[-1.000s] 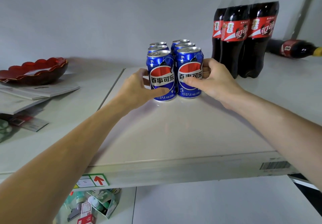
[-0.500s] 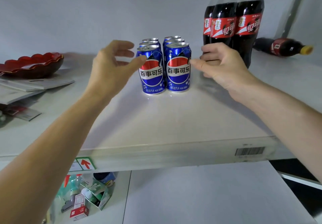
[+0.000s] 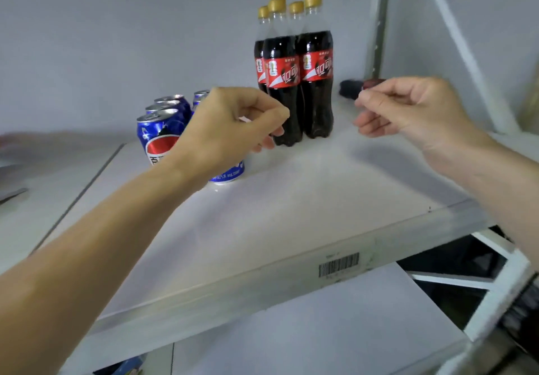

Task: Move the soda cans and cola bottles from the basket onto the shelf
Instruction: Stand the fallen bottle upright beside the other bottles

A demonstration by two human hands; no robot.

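Note:
Several blue soda cans [image 3: 159, 132] stand in two rows on the white shelf [image 3: 291, 208]. My left hand [image 3: 230, 129] hovers in front of them with loosely curled fingers, holds nothing and hides the right-hand row. Several upright cola bottles [image 3: 294, 82] with yellow caps stand behind, to the right of the cans. Another cola bottle [image 3: 351, 88] lies on its side at the back, mostly hidden by my right hand [image 3: 408, 112]. That hand floats above the shelf, fingers loosely curled, and holds nothing. No basket is in view.
A barcode sticker [image 3: 338, 265] sits on the shelf's front edge. A white shelf upright [image 3: 376, 24] and a slanted brace [image 3: 463, 50] rise at the back right. A lower white shelf board [image 3: 320, 331] lies underneath. White frame bars [image 3: 495, 281] show at the lower right.
Both hands have come off the cans and shifted right, fingers curling in. The view has swung right, so the cans now sit at the left and the red bowl is out of sight.

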